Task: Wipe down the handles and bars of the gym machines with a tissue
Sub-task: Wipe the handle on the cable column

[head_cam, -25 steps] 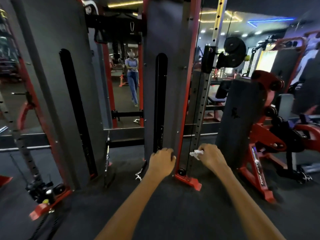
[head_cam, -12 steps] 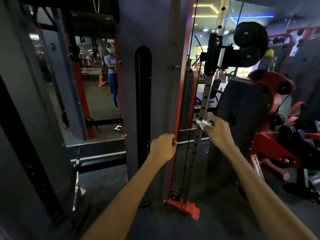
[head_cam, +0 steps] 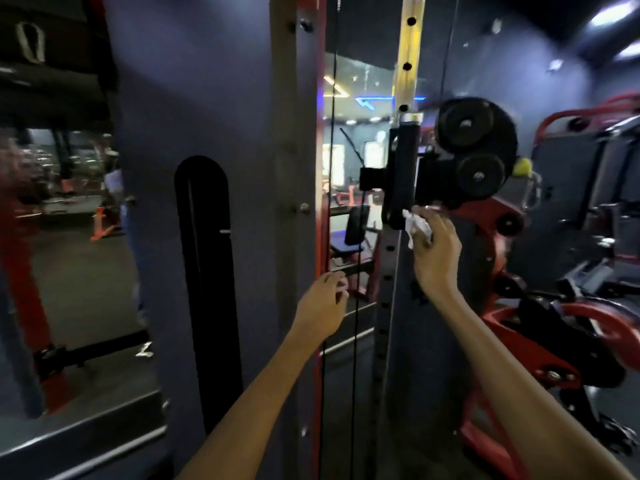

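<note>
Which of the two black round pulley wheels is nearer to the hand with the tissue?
The smaller, lower wheel: it sits just above the right hand holding the tissue. The larger wheel is higher.

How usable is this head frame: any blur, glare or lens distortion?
Head view: dim, with motion blur strongest at the left edge; the right hand and tissue are soft but readable; ceiling lights glare at upper right; wide-angle bending shows at the borders.
</note>
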Action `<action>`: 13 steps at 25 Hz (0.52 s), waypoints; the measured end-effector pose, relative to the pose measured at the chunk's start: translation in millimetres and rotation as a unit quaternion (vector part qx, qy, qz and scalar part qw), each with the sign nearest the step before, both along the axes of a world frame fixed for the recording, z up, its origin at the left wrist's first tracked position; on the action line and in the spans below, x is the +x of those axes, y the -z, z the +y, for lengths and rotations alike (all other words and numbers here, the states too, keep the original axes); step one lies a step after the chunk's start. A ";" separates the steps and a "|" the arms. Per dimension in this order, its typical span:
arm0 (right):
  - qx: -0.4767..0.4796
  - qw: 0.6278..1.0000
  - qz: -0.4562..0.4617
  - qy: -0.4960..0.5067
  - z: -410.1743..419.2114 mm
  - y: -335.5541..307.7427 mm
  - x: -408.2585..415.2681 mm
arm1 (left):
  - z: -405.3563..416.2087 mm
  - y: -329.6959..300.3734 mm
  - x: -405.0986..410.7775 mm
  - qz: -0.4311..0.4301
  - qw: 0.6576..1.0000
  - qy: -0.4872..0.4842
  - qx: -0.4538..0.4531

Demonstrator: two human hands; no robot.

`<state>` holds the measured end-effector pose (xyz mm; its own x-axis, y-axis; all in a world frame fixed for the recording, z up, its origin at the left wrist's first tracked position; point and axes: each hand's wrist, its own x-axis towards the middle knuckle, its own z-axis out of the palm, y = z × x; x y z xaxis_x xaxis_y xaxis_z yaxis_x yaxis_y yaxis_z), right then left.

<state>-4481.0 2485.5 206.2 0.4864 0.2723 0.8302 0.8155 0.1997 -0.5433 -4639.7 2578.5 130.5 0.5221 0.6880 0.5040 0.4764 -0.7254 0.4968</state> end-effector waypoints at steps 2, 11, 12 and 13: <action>0.052 0.998 -0.013 0.045 22.5 -14.3 14.0 | 48.5 -14.2 38.6 -0.054 0.996 0.069 0.023; 0.192 0.927 -0.146 0.287 55.2 -118.8 23.5 | 142.3 -150.8 172.6 -0.294 0.900 0.271 0.171; 0.184 0.914 -0.186 0.310 56.5 -134.4 20.4 | 148.2 -164.6 185.9 -0.296 0.894 0.280 0.186; 0.161 0.905 -0.222 0.325 58.7 -147.3 16.3 | 154.3 -172.3 198.1 -0.294 0.889 0.290 0.199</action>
<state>-4464.7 2544.3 353.4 0.0554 -0.2428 0.9685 0.9409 -0.3118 -0.1320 -4441.6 2732.9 302.8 0.2975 0.0945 0.9500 -0.2925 -0.9382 0.1849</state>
